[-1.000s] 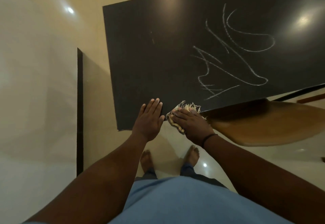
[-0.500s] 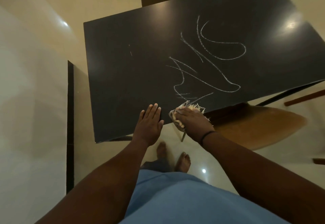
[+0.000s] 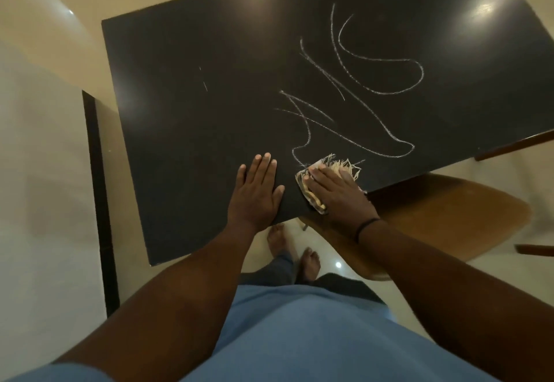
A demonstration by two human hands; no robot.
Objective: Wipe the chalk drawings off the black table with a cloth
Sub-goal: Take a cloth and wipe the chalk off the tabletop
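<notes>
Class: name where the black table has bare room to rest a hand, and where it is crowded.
Bare: the table left of the left hand, bar two faint chalk ticks. Crowded: the chalk drawings and the cloth under the right hand.

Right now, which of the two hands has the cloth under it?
The right hand, the one with a dark band at its wrist, presses the fringed cloth flat on the black table. The left hand lies flat on bare tabletop beside it.

Black table (image 3: 195, 129): smooth, faintly glossy wood-grain top. Cloth (image 3: 329, 168): woven fabric, frayed fringe. Chair (image 3: 443, 216): polished brown wood. Floor (image 3: 45, 201): glossy.
</notes>
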